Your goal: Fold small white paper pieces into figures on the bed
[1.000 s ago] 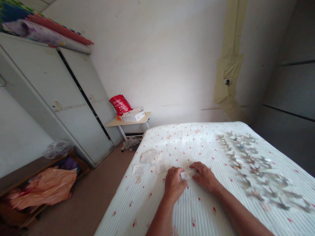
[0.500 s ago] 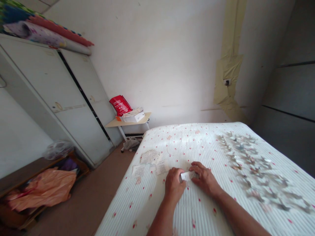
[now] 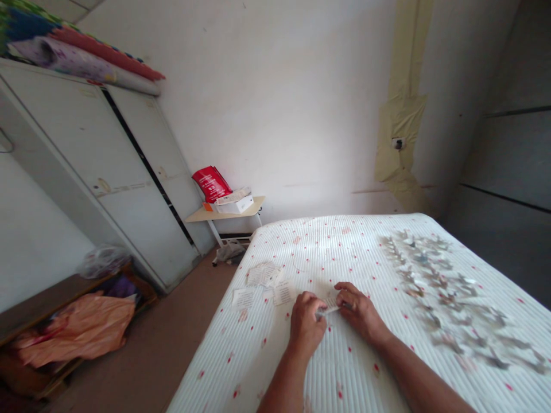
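Between my two hands is a small piece of printed paper [image 3: 330,305], folded, lying low over the bed's patterned cover [image 3: 327,367]. My left hand [image 3: 308,320] pinches its left end with curled fingers. At the right end, my right hand [image 3: 356,307] grips it between thumb and fingers. Part of the paper is hidden behind my fingertips. Several flat printed paper squares [image 3: 244,298] lie to the left of my left hand, some overlapping. Off to the right, many small folded paper figures [image 3: 447,298] stand in rows, slightly blurred.
Beyond the bed's far left corner, a small side table [image 3: 198,216] carries a red bag [image 3: 212,183] and a white box [image 3: 236,204]. Grey cabinets [image 3: 124,172] stand at the left, above a low bench with an orange plastic bag [image 3: 81,327]. A wall socket [image 3: 398,143] is ahead.
The paper strip between my hands has tilted, and its face shows less than before. My fingers have shifted slightly on its ends. The squares and folded figures stay where they were.
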The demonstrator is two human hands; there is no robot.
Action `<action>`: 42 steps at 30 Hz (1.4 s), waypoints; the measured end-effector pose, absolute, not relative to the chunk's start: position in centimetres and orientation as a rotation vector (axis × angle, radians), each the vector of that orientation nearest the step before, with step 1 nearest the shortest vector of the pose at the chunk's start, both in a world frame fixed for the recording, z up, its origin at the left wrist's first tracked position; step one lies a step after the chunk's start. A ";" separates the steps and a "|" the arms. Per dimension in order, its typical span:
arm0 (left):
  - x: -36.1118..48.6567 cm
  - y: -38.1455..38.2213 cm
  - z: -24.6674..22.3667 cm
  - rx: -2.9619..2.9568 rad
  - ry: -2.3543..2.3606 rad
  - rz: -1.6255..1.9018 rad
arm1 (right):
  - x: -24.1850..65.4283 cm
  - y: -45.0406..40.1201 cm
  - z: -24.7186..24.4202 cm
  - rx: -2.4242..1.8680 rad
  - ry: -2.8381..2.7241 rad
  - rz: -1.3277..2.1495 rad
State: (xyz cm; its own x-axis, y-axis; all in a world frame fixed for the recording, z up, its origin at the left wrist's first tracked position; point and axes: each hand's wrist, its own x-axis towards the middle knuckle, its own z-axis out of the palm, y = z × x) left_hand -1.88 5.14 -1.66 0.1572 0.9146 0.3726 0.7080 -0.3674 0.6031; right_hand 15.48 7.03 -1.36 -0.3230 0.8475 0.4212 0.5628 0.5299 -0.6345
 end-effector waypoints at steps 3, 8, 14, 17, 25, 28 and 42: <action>-1.8 5.0 -1.6 2.121 1.562 1.091 | 15.6 7.2 -1.6 -1.067 -1.988 0.489; -1.9 5.0 -1.5 2.085 1.567 1.195 | 15.6 7.2 -1.7 -1.010 -1.989 0.445; -1.7 5.0 -1.5 2.238 1.489 1.356 | 15.4 7.3 -2.1 -1.052 -2.030 0.337; -1.4 5.0 -1.7 2.362 1.471 1.398 | 15.3 7.2 -2.1 -1.028 -2.056 0.244; -1.4 5.0 -1.7 2.460 1.646 1.132 | 15.1 6.6 -0.8 -1.052 -2.197 0.105; -1.6 4.8 -1.4 2.443 1.641 0.974 | 15.3 6.7 -0.6 -1.119 -2.225 0.186; -2.0 5.6 -1.5 2.131 1.758 0.903 | 15.7 7.2 -0.3 -1.157 -2.117 0.466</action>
State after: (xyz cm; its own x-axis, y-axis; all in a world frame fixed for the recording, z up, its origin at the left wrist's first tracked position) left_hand -2.02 5.60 -1.49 0.0883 0.9472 0.3082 0.8024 -0.2510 0.5414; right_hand 15.68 7.16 -0.31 -0.3810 0.8402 0.3860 0.6001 0.5423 -0.5880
